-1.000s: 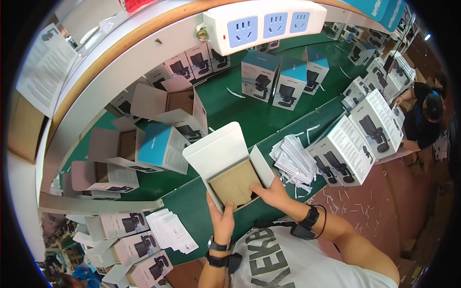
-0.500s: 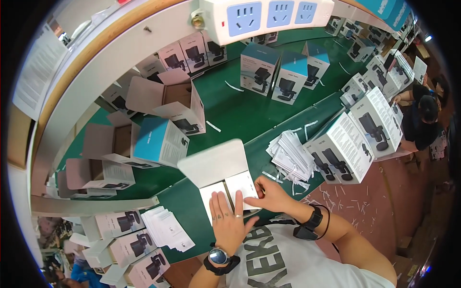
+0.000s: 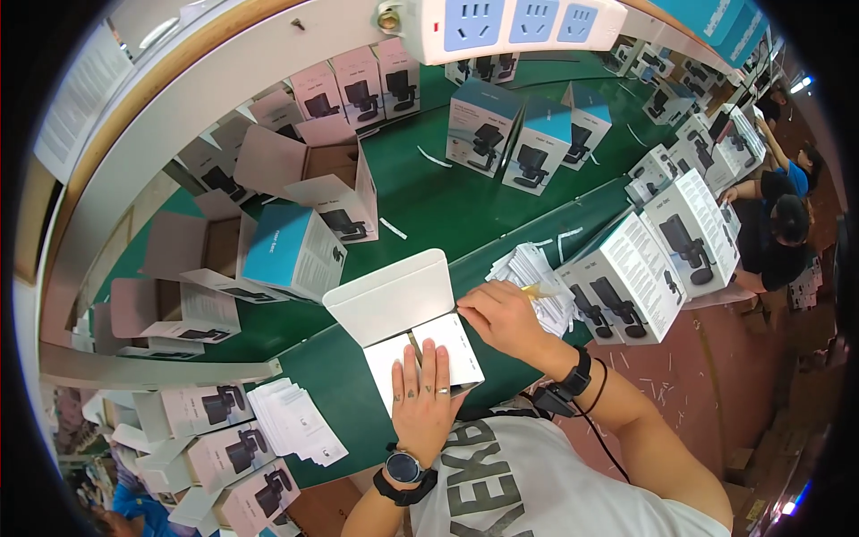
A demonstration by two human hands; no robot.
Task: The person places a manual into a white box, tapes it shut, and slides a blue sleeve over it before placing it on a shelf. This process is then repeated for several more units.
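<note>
A white cardboard box (image 3: 387,295) stands on the green bench in front of me, its lid raised and tilted back. Inside lie white pieces with a narrow dark gap between them. My left hand (image 3: 424,394) rests flat on them, fingers stretched out and nearly together. At the box's right side, by the lid's hinge corner, my right hand (image 3: 510,318) has its fingers bent and pressed together. What they pinch, if anything, is hidden. A small yellowish piece (image 3: 539,291) shows beside its knuckles. Just beyond it lies a loose pile of white papers (image 3: 528,267).
Open cartons (image 3: 201,246) and a blue-topped carton (image 3: 284,246) stand at left. White leaflets (image 3: 295,419) lie at lower left. Printed cartons (image 3: 617,282) stand at right; more (image 3: 537,148) stand farther back. A power strip (image 3: 510,25) hangs overhead. Two people work at right.
My right hand has moved up along the box's right side, from the white pieces to the lid's hinge corner. My left hand has slid slightly, its fingers closer together.
</note>
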